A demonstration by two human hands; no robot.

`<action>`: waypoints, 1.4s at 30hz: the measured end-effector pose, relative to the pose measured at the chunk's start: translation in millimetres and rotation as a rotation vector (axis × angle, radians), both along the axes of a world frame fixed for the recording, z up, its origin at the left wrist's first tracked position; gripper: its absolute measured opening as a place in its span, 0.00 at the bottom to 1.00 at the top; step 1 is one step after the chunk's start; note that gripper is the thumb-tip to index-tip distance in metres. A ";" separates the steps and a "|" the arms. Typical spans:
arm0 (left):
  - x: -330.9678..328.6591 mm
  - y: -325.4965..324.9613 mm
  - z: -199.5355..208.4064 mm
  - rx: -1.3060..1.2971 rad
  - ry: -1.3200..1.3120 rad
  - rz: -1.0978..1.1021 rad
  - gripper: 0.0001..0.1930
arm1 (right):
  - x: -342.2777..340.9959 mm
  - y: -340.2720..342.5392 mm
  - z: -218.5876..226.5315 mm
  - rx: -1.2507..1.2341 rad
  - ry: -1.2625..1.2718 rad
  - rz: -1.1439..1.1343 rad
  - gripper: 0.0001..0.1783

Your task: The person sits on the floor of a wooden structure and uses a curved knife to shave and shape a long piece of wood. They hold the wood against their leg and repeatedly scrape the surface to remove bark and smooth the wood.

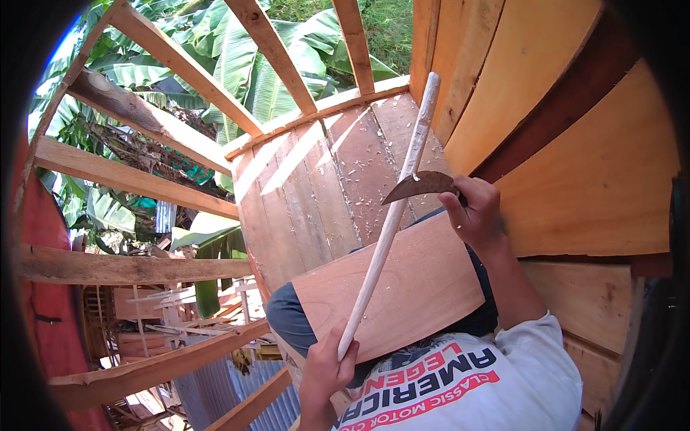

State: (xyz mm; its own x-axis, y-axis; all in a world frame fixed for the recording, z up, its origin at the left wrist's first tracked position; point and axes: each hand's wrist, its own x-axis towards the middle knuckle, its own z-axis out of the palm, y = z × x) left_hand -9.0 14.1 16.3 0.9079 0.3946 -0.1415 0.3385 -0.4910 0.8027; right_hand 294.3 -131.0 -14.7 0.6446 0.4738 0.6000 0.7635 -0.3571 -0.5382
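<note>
A pale, peeled wooden stick (381,251) slants up from my lap toward the far right of the porch floor. My left hand (332,365) is closed round its near end. In my right hand (474,212) is a curved knife (420,188) with a dark, hooked blade; the fingers hide most of its handle. The blade lies across the upper half of the stick, with a small pale shaving at its upper edge. Under the stick, a flat wooden board (424,280) rests across my thighs.
Wood shavings are scattered over the plank floor (309,194). Wooden railing slats (180,72) run along the far and left sides, with banana leaves (248,65) beyond. A plank wall (589,187) stands close on the right. Corrugated metal sheets (262,388) lie below left.
</note>
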 end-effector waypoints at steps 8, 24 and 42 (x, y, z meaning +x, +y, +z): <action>-7.5 -3.6 -6.9 0.001 0.013 -0.031 0.18 | -0.9 1.1 4.2 0.227 0.568 -0.131 0.25; 11.6 -2.9 -13.8 -0.102 -0.093 0.119 0.19 | -47.9 -6.7 -32.0 0.270 0.724 0.197 0.27; 6.5 0.4 -27.6 -0.267 0.052 -0.065 0.25 | -23.4 -12.8 14.9 0.008 0.048 0.240 0.31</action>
